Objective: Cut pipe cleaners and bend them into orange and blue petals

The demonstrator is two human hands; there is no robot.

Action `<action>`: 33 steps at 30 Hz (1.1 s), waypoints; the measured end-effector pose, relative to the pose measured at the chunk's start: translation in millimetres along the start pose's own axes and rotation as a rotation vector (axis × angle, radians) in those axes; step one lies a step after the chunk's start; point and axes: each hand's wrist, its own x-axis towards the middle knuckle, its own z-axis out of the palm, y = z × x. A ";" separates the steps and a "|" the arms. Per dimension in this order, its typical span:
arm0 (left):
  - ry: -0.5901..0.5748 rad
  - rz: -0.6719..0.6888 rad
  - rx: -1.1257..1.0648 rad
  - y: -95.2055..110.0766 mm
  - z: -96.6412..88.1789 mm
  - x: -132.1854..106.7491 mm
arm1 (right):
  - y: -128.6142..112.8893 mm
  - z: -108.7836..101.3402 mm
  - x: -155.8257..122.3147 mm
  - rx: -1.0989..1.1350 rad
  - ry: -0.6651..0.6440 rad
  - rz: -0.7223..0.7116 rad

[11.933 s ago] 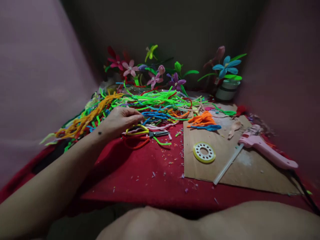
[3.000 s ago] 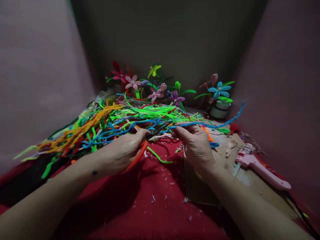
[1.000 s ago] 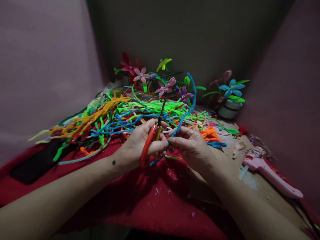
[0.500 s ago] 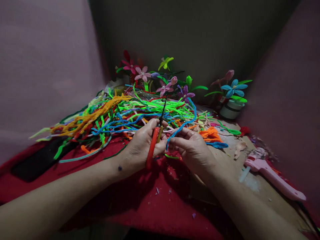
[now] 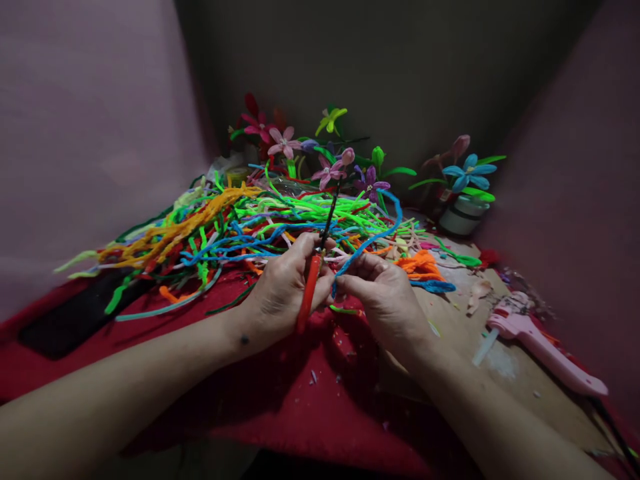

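Observation:
My left hand [image 5: 283, 290] is closed around red-handled scissors [image 5: 311, 283], whose dark blades point up and away toward the flowers. My right hand [image 5: 383, 297] pinches a blue pipe cleaner [image 5: 373, 237] right beside the scissor handles; the cleaner arcs up and to the right over the pile. Both hands hover over the red cloth [image 5: 300, 393], just in front of a big heap of loose pipe cleaners [image 5: 235, 223] in green, orange, blue and red.
Finished pipe-cleaner flowers [image 5: 325, 157] stand at the back, and a blue flower in a small pot [image 5: 465, 200] at back right. A cardboard sheet [image 5: 505, 360] on the right carries a pink glue gun [image 5: 543, 340] and orange and blue cut pieces [image 5: 423, 270]. Pink walls close in both sides.
The hands have stayed together; the blue pipe cleaner's free end has swung lower and to the right. The scissors tilted slightly right in my left hand.

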 end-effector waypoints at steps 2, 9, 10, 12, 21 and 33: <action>0.009 0.065 0.076 -2.7 -0.3 0.0 | -0.2 -0.2 0.1 -0.012 0.009 0.003; -0.024 0.156 0.189 -11.0 1.2 0.7 | 2.0 -0.4 0.2 0.004 0.023 0.034; -0.023 0.151 0.195 -11.1 1.6 1.2 | 3.0 -0.1 0.2 0.018 0.042 0.037; -0.002 0.133 0.191 -11.3 2.0 2.3 | 5.3 0.1 0.9 0.071 0.087 0.030; -0.017 0.017 -0.111 -5.5 -4.8 6.3 | 3.5 -4.7 7.1 0.305 0.113 0.087; -0.071 -0.044 -0.197 -3.6 -0.5 4.6 | 9.0 -4.7 5.5 0.275 -0.031 0.114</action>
